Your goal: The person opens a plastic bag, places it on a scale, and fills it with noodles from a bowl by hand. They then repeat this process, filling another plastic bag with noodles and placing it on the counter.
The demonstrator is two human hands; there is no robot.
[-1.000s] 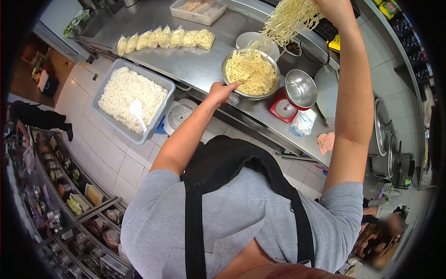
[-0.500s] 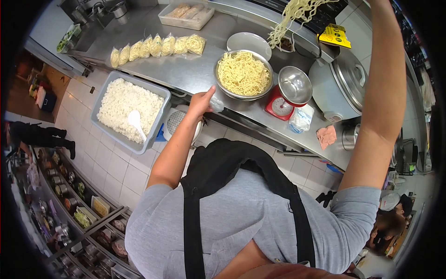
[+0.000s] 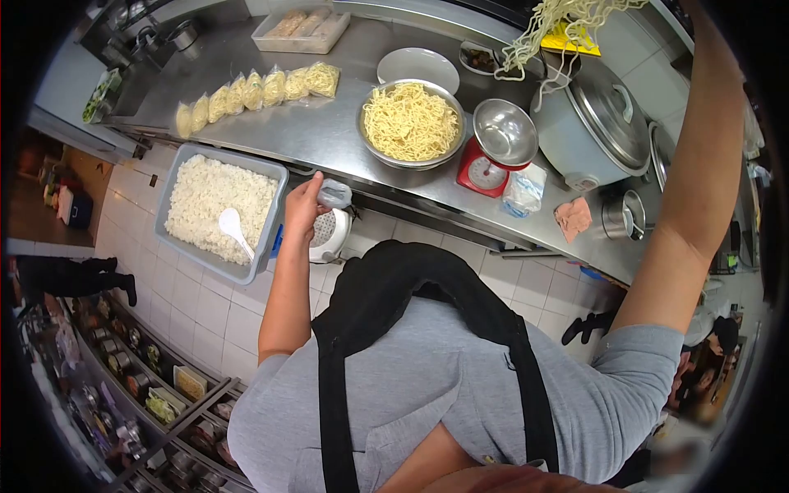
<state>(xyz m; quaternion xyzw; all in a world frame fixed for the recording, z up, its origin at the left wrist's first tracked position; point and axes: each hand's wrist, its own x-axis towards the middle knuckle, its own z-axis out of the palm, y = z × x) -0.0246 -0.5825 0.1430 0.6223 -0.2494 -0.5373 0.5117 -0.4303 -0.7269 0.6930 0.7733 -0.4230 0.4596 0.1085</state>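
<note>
My left hand [image 3: 304, 209] is closed around a small clear plastic bag [image 3: 334, 195], near the counter's front edge beside the rice tub. My right arm reaches up to the top right, its hand outside the frame. A bunch of long noodles [image 3: 552, 31] dangles from the top edge, strands hanging loose; what holds them is hidden. Below and left of them, a metal bowl [image 3: 362, 131] heaped with yellow noodles [image 3: 411, 122] stands on the counter. A red scale [image 3: 483, 172] with a steel bowl [image 3: 505, 133] on top stands to its right.
Several bagged noodle portions [image 3: 251, 92] line the steel counter [image 3: 329, 135]. A grey tub [image 3: 283, 185] of rice with a white paddle [image 3: 235, 232] stands at the left. Plastic bags [image 3: 524, 191], a pink cloth [image 3: 573, 218] and a large cooker [image 3: 604, 123] are at the right.
My left hand with the plastic bag has moved left and down, away from the noodle bowl. The hanging noodles have shifted right and lower. The whole view has shifted slightly.
</note>
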